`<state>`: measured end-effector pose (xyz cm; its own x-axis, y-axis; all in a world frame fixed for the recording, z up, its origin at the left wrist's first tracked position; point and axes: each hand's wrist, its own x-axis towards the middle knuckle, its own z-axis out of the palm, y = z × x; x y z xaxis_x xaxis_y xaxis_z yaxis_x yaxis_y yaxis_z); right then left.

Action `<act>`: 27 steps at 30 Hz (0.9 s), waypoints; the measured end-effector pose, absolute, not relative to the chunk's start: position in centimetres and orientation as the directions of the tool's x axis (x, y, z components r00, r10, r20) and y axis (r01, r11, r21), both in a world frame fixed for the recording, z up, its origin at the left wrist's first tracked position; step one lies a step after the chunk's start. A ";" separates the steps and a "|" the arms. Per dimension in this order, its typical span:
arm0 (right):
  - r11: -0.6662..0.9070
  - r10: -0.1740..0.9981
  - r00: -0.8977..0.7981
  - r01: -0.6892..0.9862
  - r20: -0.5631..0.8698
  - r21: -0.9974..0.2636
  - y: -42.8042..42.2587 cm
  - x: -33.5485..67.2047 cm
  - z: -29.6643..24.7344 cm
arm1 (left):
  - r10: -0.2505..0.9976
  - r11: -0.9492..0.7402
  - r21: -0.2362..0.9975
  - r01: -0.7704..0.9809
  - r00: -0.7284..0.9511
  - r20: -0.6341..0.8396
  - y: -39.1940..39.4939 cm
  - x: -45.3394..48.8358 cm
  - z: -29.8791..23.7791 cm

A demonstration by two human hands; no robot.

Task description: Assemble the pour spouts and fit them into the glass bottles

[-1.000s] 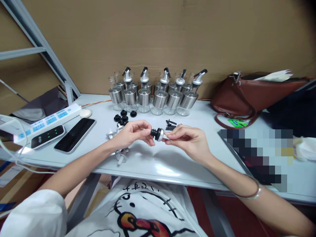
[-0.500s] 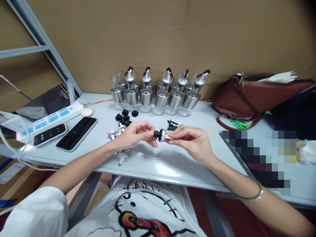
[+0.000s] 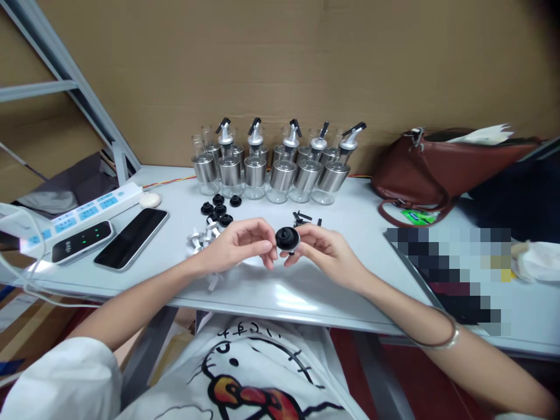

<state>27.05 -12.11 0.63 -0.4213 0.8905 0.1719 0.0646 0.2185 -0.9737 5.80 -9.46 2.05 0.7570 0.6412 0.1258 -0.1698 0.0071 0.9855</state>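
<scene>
My right hand [image 3: 326,252] pinches a silver pourer spout with a black rubber stopper [image 3: 287,238], its black end turned toward me. My left hand [image 3: 238,244] is curled beside it, fingertips at the stopper's left edge. Both hands hover over the grey table [image 3: 280,291]. Loose black stoppers [image 3: 217,209] lie behind my left hand, several silver spouts [image 3: 201,237] partly hidden under it, and small black levers [image 3: 301,218] behind my right hand. A row of steel-and-glass dispenser bottles [image 3: 280,169] stands at the back.
A black phone [image 3: 132,238], a small device with green lights [image 3: 81,242] and a white power strip [image 3: 83,211] lie at the left. A brown leather bag [image 3: 437,169] rests at the right, with a blurred-out flat object [image 3: 455,274] in front of it. A cardboard wall stands behind.
The spout has been turned from lying sideways between both hands to its black end facing me. My left fingers have slipped off to its left edge.
</scene>
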 end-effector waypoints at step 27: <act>0.102 0.914 -0.406 0.257 -0.012 -0.961 -11.5 23.9 2.2 | 0.796 -0.048 0.997 -0.064 0.601 0.077 -8.5 6.3 0.5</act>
